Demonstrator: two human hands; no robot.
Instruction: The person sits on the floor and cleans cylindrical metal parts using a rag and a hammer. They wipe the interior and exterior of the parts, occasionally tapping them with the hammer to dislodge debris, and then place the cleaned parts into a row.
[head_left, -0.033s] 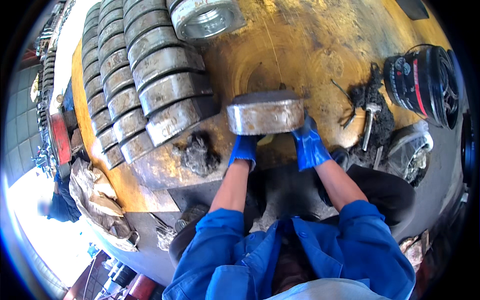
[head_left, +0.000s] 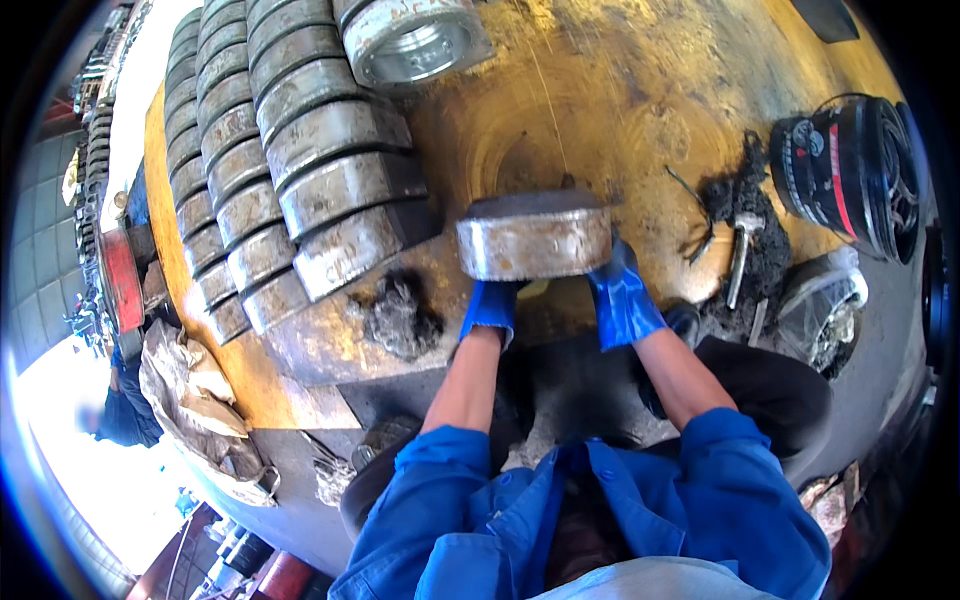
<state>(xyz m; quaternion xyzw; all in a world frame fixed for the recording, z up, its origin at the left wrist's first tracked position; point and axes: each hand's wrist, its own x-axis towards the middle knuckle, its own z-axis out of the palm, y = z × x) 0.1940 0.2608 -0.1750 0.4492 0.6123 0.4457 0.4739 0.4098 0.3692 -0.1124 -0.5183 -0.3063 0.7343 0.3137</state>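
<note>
In front of me, a thick steel ring (head_left: 535, 247) with a scuffed bright side and a dark upper face is held on edge between my hands, low over the yellow worktop. My left hand (head_left: 489, 306), in a blue rubber glove, grips its lower left part, the fingers mostly hidden behind the metal. On the other side my right hand (head_left: 624, 298), gloved the same way, is closed on the ring's lower right edge, its fingertips also partly out of sight.
Rows of similar steel rings (head_left: 345, 187) fill the left of the yellow board (head_left: 640, 130). A single ring (head_left: 415, 45) stands at the back. Black grimy fibre (head_left: 400, 315) lies near left. To the right are a hammer (head_left: 743, 255), a black bucket (head_left: 830, 170) and a plastic bag (head_left: 820, 300).
</note>
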